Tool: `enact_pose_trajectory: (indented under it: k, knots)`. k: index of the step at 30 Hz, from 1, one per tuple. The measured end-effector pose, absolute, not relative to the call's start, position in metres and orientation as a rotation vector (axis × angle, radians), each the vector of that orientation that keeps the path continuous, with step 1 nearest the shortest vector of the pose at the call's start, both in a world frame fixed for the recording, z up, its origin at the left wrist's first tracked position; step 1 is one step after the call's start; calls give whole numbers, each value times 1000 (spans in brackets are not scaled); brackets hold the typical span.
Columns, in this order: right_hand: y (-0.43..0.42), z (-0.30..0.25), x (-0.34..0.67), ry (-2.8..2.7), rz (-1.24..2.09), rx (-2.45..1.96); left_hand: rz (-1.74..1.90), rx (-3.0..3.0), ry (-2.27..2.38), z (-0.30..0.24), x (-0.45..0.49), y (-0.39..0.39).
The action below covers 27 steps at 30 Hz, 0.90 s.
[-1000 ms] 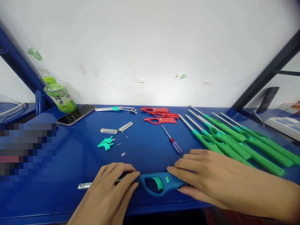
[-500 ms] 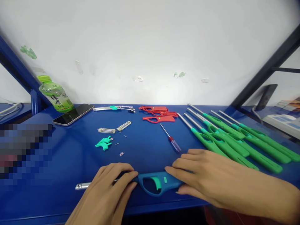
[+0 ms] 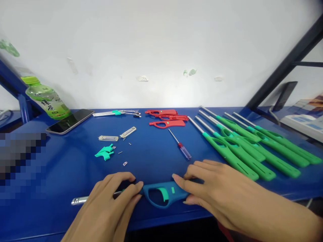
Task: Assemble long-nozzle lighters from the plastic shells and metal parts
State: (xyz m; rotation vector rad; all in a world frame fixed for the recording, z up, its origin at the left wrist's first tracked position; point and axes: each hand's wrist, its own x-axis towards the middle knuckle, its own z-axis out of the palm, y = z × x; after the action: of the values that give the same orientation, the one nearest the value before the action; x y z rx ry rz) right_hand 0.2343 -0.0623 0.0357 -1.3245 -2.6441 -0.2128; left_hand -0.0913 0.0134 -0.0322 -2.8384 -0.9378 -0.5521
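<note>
A blue long-neck gas lighter (image 3: 158, 205) with a teal trigger lies crosswise near the table's front edge, its metal tube pointing left. My left hand (image 3: 108, 201) is closed around its neck end, and part of the tube is hidden beneath the fingers. My right hand (image 3: 209, 188) grips the handle end, with fingers on the far side and thumb on the near side. Beyond the hands lies a screwdriver (image 3: 184, 151) with a clear purple handle. Teal trigger pieces (image 3: 105, 153) and a small metal plate (image 3: 125, 163) rest to the left.
Several green lighters (image 3: 234, 158) lie side by side on the right. Red handle shells (image 3: 168, 124), metal tubes with wires (image 3: 108, 113) and clear fuel tanks (image 3: 108, 138) sit farther back. A phone (image 3: 70, 121) and a green bottle (image 3: 47, 101) stand at the back left of the blue table (image 3: 148, 154).
The camera view has shifted slightly, so everything appears a little farther left and higher. Both hands keep their hold on the blue lighter; the right thumb and fingers have moved slightly.
</note>
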Motion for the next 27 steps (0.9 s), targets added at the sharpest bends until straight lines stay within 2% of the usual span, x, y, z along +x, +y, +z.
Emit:
enact_pose_trajectory:
  k: [5,10,15,21,27]
  knots:
    - [-73,18,228,-2557,-449,-1328,-482,-2810,-1036,-30,-94,7]
    - [-76,18,224,-2515,-475,-1330,-557,-2617,-1062,-30,-99,5]
    - [-75,22,225,-2518,-480,-1328,-410,-2695,-893,-26,-107,8]
    - [-76,18,226,-2520,-427,-1322,-755,-2803,-1085,-17,-87,9]
    - [-75,9,230,-2545,-376,-1312,-753,-2840,-959,-15,-78,9]
